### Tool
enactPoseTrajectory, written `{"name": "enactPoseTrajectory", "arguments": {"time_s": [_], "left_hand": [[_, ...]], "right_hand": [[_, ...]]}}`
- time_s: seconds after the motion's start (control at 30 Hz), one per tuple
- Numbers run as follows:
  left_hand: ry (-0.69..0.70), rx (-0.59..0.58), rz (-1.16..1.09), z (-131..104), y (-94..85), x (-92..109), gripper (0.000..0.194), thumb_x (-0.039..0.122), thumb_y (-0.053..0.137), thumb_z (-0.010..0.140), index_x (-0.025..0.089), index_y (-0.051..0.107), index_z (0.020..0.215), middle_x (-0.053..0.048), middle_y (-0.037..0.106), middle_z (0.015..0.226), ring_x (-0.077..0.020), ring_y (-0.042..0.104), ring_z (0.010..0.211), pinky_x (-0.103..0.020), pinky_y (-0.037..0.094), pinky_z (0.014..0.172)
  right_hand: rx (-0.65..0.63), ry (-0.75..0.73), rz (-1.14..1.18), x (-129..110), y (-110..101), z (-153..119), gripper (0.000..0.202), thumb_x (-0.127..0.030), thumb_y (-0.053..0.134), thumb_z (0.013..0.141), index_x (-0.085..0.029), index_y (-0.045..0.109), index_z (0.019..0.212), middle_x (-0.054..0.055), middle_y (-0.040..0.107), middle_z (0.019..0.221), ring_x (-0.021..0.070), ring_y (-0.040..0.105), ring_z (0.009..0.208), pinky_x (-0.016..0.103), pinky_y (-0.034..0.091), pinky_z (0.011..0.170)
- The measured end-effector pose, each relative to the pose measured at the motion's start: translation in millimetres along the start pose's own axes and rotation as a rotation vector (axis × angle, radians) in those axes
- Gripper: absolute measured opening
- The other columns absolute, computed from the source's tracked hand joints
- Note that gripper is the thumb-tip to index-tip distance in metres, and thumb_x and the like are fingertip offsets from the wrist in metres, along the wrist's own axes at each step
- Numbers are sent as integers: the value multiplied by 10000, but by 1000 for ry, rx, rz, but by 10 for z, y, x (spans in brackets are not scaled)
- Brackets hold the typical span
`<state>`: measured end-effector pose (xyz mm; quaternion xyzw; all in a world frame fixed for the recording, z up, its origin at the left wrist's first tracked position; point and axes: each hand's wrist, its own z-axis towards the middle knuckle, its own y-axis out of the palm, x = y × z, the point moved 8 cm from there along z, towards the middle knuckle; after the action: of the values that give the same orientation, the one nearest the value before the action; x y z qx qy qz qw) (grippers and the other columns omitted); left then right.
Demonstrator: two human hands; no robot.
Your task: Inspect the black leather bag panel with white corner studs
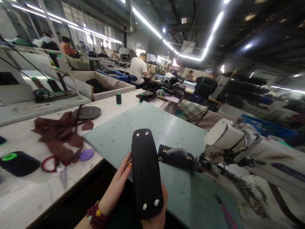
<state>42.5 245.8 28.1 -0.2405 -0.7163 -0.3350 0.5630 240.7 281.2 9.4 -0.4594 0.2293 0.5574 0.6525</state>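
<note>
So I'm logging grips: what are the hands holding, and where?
A black bag base, held by its long side edges between left hand and right hand.

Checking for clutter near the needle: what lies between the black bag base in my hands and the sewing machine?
In the head view, a small black piece with gold hardware lies on the table between the black bag base and the sewing machine.

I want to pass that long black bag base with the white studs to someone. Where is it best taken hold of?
Grip the black bag base across its narrow width, near the middle, coming in from its long sides. It is long and slim with rounded ends, standing nearly on end, so the sides give flat opposing faces. The left hand already presses one side; the right hand supports the lower end.
</note>
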Motion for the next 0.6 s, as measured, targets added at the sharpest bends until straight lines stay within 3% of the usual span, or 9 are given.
{"name": "enactPoseTrajectory", "arguments": {"time_s": [0.17, 0.37, 0.6], "left_hand": [[-24, -20, 72, -97, -20, -133, 650, 571, 506, 887, 254, 374, 1440, -4, 319, 1598, -187, 241, 1489, -404, 102, 1287], [-218, -26, 1, -231, -7, -372, 808, 648, 529, 830, 212, 325, 1479, -56, 247, 1631, -248, 186, 1513, -452, 61, 1289], [-223, -55, -188, -262, 89, -451, 722, 625, 505, 865, 266, 336, 1468, 11, 285, 1620, -204, 248, 1493, -420, 144, 1288]], "right_hand": [[-20, 55, 80, -75, 1, 66, 615, -478, 530, 894, -238, 337, 1425, 128, 398, 1412, 297, 412, 1323, 524, 384, 1080], [-36, 46, 56, -75, 19, 54, 625, -515, 527, 897, -246, 334, 1427, 118, 391, 1412, 285, 404, 1329, 518, 380, 1088], [-57, 4, 43, -132, 34, 31, 647, -480, 565, 886, -243, 325, 1438, 117, 401, 1407, 262, 417, 1328, 480, 405, 1091]]}}
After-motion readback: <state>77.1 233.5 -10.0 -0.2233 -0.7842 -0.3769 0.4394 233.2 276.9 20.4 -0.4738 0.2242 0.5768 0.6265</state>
